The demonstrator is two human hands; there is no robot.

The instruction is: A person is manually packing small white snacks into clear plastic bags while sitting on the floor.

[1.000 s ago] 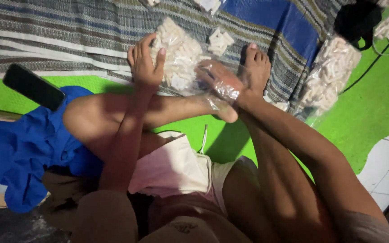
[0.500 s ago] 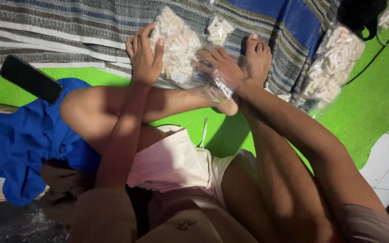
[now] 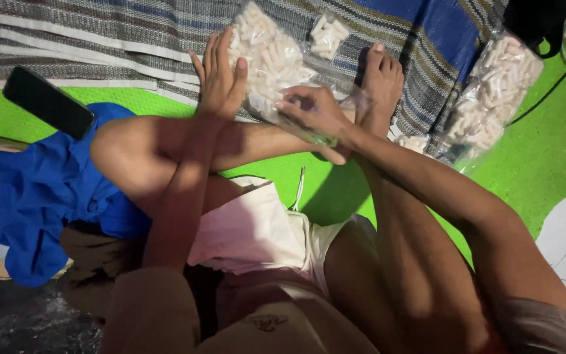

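Clear bag of white pellets (image 3: 271, 62) far centre on striped mat (image 3: 67, 39). Left hand (image 3: 219, 75) flat beside bag, fingers together. Right hand (image 3: 312, 111) pinching bag's near edge. Risk: thin plastic slips from pinch, pellets spill onto green mat (image 3: 545, 151).

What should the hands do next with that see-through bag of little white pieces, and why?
Probably close the left hand onto the clear bag to steady it. That hand lies open and flat at the bag's left edge, while the right hand already pinches the loose plastic at its lower end. The bag lies on the striped mat, full of white pieces, so a one-sided hold may let it sag.
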